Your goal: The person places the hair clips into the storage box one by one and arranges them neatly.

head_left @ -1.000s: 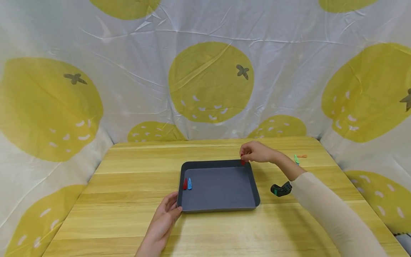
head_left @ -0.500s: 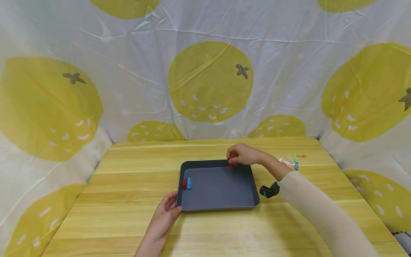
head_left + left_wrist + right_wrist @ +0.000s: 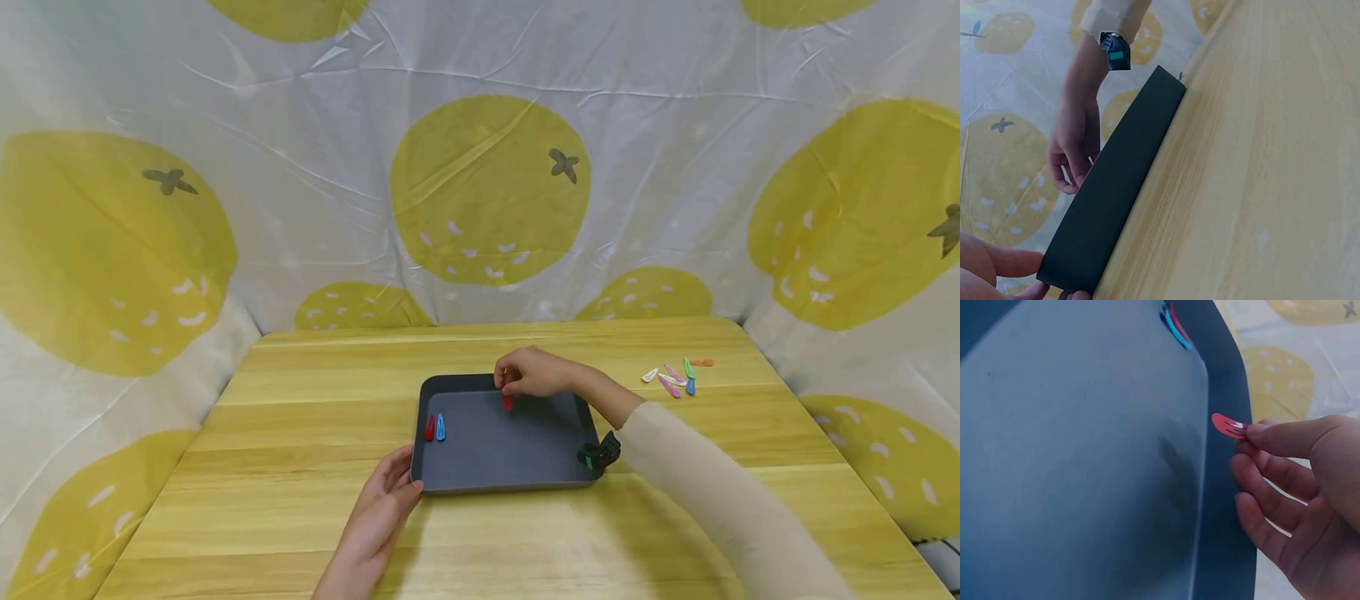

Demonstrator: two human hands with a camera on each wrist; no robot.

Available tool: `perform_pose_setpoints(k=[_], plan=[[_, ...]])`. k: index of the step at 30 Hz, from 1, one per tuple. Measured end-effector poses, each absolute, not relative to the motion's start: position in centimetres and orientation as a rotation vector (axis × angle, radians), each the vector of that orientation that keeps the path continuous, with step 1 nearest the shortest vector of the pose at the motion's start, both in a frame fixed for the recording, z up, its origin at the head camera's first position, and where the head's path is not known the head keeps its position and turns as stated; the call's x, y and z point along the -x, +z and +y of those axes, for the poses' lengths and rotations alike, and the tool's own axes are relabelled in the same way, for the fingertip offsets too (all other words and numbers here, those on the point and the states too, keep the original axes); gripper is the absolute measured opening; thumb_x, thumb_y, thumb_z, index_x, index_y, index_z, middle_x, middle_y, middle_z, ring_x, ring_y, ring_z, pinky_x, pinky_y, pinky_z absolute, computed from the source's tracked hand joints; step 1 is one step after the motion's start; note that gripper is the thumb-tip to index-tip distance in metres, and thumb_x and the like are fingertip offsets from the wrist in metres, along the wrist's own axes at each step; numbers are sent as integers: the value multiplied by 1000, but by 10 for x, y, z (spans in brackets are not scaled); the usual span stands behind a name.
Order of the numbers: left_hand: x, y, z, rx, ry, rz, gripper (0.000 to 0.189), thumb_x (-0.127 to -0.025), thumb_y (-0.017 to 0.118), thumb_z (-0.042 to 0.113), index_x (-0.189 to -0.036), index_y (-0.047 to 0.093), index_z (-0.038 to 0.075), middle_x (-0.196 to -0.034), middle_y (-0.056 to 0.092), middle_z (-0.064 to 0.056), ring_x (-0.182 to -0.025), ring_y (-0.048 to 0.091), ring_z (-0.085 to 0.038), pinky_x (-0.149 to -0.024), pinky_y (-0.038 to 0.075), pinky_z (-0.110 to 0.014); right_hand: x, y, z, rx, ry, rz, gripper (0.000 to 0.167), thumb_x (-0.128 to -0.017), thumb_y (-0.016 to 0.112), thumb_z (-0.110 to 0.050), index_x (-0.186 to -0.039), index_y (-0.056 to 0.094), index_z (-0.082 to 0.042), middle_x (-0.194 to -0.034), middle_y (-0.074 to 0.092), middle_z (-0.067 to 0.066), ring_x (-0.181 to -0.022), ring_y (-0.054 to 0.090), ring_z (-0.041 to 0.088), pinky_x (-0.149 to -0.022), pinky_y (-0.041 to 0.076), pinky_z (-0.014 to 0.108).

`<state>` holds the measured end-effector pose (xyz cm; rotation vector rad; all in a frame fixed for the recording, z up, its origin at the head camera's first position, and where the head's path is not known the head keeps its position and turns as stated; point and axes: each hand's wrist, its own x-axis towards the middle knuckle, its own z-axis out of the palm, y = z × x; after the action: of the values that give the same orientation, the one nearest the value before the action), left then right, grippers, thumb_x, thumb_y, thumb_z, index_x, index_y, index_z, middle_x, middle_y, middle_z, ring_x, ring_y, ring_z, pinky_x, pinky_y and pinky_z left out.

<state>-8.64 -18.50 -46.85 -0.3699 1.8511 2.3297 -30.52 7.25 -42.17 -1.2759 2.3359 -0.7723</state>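
Observation:
A red snap hair clip (image 3: 1229,426) is pinched between the thumb and index finger of my right hand (image 3: 536,372), its rounded end pointing down. That hand hangs over the far side of a dark grey baking tray (image 3: 510,450), with the clip above the tray floor. My left hand (image 3: 378,517) grips the near left corner of the tray, thumb on the rim and fingers around the outside, as the left wrist view shows. Inside the tray, by its left wall, another red hair clip (image 3: 430,428) and a blue hair clip (image 3: 440,427) lie side by side.
To the right of the tray several hair clips (image 3: 673,380) in white, purple, green, blue and orange lie loosely on the wooden table (image 3: 315,417). A black wrist device (image 3: 600,452) hangs below my right forearm, over the tray's right edge. Fruit-print cloth (image 3: 487,192) surrounds the table.
My right hand has moved left from the tray's far right corner, carrying the red hair clip over the tray. The loose clips have come into view behind it. My left hand has stayed put.

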Motion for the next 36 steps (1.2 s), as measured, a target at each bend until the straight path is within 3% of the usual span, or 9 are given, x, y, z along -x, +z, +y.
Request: perform_pose_setpoints(k=[12, 36], plan=[[85, -469, -185, 355, 2331, 1862, 63, -97, 49, -13, -156, 28, -6, -158, 29, -29, -143, 33, -39, -112, 37, -43, 299, -429, 39, 1320, -729, 2294, 4, -102, 65, -7, -102, 69, -5, -82, 68, -3, -72, 61, 10, -66, 49, 27], [86, -467, -184, 372, 2324, 1848, 63, -98, 49, -13, -156, 26, -6, -160, 25, -30, -145, 29, -41, -117, 30, -51, 286, -449, -9, 1322, -643, 2283, 2, -97, 72, -9, -97, 70, -10, -81, 68, -10, -73, 62, 5, -67, 49, 23]])
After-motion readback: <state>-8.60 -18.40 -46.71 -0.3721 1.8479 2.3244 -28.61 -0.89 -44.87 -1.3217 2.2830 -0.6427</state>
